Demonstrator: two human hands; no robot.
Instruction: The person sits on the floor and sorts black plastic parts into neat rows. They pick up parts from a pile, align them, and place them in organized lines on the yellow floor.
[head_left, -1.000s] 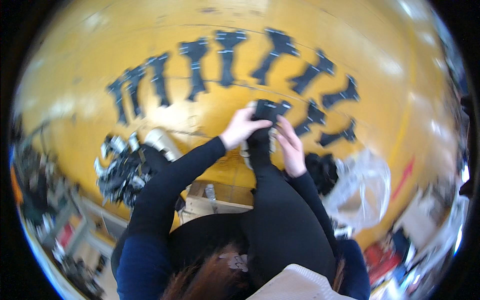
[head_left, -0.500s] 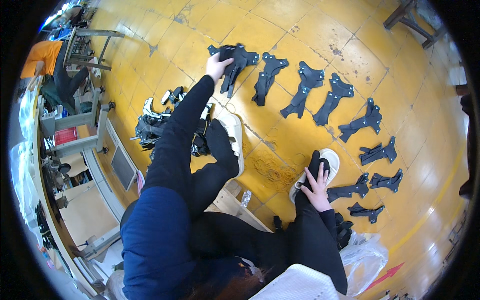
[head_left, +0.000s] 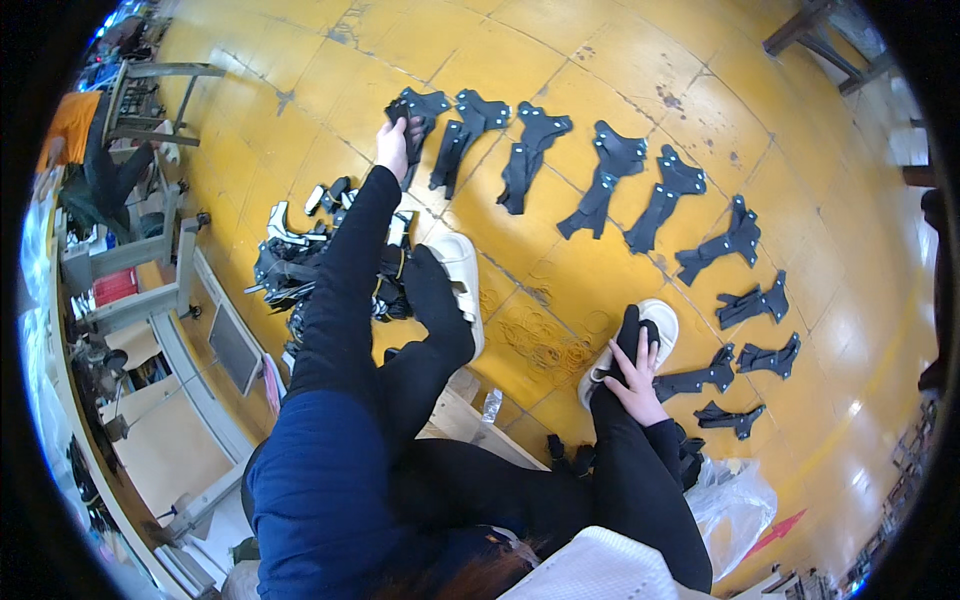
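My left hand (head_left: pixel 393 148) reaches out to the far left end of a curved row of black Y-shaped strap pieces. Its fingers are closed around dark strap pieces (head_left: pixel 401 112), above a black strap piece (head_left: pixel 428 104) on the floor. Right beside it lies another strap piece with pale snaps (head_left: pixel 484 112); several more follow in an arc, such as one (head_left: pixel 606 180) at the far middle and a smaller one (head_left: pixel 731 420) near my right foot. Fingers spread, my right hand (head_left: pixel 637 382) rests on my right shin and ankle, holding nothing.
A tangled heap of black and white straps (head_left: pixel 290 262) lies left of my left shoe (head_left: pixel 458 280). Rubber bands (head_left: pixel 545 340) are scattered between my feet. A clear plastic bag (head_left: pixel 730 510) sits at the near right. Workbenches (head_left: pixel 190 380) and a person in orange (head_left: pixel 72 128) are at left.
My left hand has moved left with the dark strap pieces, uncovering the strap piece it was over. The right hand stays on my leg. The view has shifted slightly.
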